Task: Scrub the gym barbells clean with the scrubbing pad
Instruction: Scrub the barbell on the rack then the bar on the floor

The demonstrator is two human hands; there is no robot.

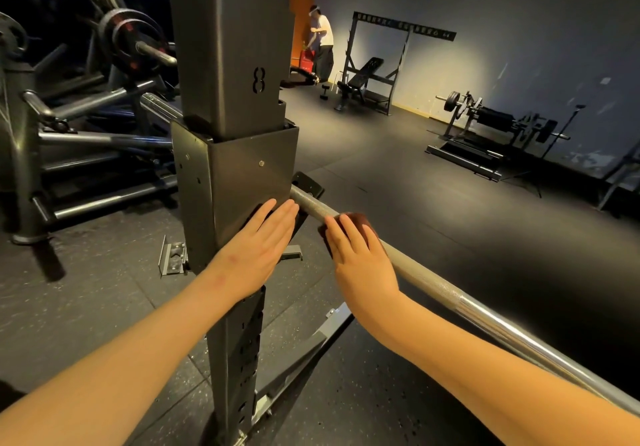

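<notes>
Head view. The left hand [258, 250] lay flat against the dark metal bracket [242, 175] on the upright rack post [228, 65], its fingers straight and pressed together and the fingertips close to where the barbell [450, 293] met the bracket. The barbell ran from the bracket down towards the lower right edge, with a rough grey section near the rack and a shiny section nearer the viewer. The right hand [360, 258] rested on top of the bar just beside the rack, its fingers close together and nearly straight, pressing the reddish-brown scrubbing pad [360, 220] onto the bar. The pad showed beyond the fingertips and beside the index finger; the thumb was hidden. Weight plates [128, 35] hung on a machine at the left. Across the dark floor [398, 182], a person [322, 37] stood near a bench [367, 75].
</notes>
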